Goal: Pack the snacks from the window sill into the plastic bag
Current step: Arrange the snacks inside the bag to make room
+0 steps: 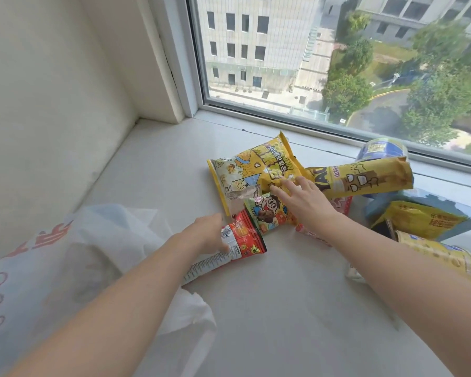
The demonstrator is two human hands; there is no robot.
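The red packet point(242, 238) is gripped at its near end by the left hand point(206, 235); the right hand point(302, 198) is spread open on the yellow bag point(256, 170). The packet is best carried low, leftward into the plastic bag point(79, 254) just beside, its mouth found first.

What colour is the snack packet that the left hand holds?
Mostly red, with a white back panel; the red packet shows in the head view.

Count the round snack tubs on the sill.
2: a blue tub by the window behind the pile, a yellow tub lying at the right edge. More may be hidden.
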